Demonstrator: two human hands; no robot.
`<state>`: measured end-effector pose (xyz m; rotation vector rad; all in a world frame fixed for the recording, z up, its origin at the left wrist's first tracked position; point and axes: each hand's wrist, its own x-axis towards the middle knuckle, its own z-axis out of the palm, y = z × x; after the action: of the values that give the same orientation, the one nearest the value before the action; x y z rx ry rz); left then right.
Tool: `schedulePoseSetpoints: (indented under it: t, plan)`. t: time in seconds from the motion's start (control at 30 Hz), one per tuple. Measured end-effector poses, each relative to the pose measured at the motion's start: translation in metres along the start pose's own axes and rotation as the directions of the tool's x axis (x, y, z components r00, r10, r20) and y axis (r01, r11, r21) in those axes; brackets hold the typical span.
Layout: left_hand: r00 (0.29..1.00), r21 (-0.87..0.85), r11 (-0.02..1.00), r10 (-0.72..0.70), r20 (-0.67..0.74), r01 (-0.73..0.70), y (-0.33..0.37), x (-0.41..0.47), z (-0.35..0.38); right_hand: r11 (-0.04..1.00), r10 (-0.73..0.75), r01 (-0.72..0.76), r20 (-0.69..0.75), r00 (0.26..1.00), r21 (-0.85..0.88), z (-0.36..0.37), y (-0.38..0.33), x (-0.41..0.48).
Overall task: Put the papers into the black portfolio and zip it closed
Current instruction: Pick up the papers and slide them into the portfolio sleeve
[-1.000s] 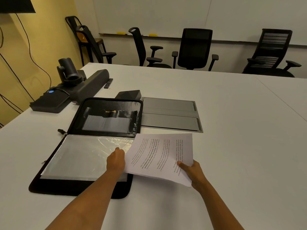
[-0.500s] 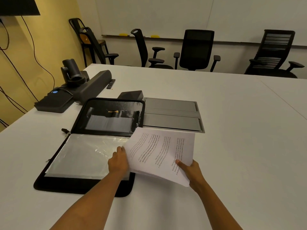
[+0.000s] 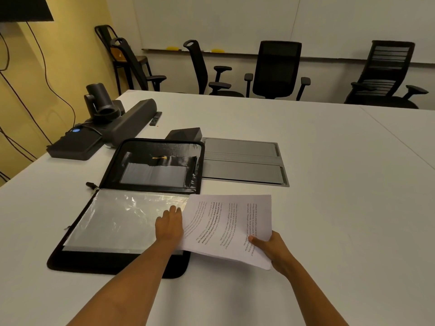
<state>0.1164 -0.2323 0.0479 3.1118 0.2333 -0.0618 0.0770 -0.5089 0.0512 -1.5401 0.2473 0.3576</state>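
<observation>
Stretching the left hand [image 3: 169, 228] out flatter than a second ago, fingers now reaching further onto the clear sleeve [image 3: 117, 220] of the black portfolio [image 3: 113, 262] instead of bunching up at its edge. Resting that hand palm down with straight fingers on the sleeve's right side, gripping nothing.

Pinching the papers [image 3: 226, 227] with the right hand [image 3: 273, 249], thumb on top near the stack's near right corner, other fingers tucked out of sight underneath. Holding the stack tilted, mostly just off the portfolio's right edge, with its near left corner hanging over the portfolio's near right corner. Not quite managing to tell whether the stack's left edge is touching the left hand or only overlapping it.

Leaving the portfolio wide open and unzipped on the white table [image 3: 317, 231], zipper pull [image 3: 90, 185] poking out at its left side by the fold.

Also spotting a grey panel [image 3: 240, 161] set in the table just right of the portfolio's far half, a black wedge [image 3: 186, 132] right behind that half, camera gear [image 3: 98, 97] further off to the back-left of it, and office chairs [image 3: 277, 67] well beyond.
</observation>
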Motion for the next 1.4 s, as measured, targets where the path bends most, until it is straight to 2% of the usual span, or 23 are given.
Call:
schedulePoseSetpoints:
  t: [0.3, 0.63, 0.93, 1.2, 1.4]
  plan:
    - [0.995, 0.083, 0.994, 0.06, 0.077, -0.066, -0.002, 0.029, -0.006, 0.996, 0.093, -0.093, 0.028, 0.995, 0.01, -0.008, 0.008, 0.009]
    - [0.994, -0.059, 0.998, -0.004, 0.108, 0.011, 0.008, 0.067, -0.007, 0.989, 0.143, -0.139, 0.123, 0.982, -0.039, -0.016, 0.006, 0.032]
    - [0.993, -0.241, 0.966, -0.069, 0.09, 0.089, 0.017, 0.082, 0.004, 0.989, 0.137, -0.131, 0.111, 0.984, -0.062, -0.01, 0.0, 0.064]
    - [0.995, -0.294, 0.953, -0.047, 0.091, 0.072, 0.016, 0.072, 0.009, 0.986, 0.161, -0.153, 0.159, 0.974, -0.061, 0.012, 0.004, 0.074]
    - [0.995, -0.213, 0.975, -0.05, 0.084, 0.067, 0.013, 0.049, 0.005, 0.992, 0.102, -0.095, 0.083, 0.991, -0.081, 0.016, 0.003, 0.071]
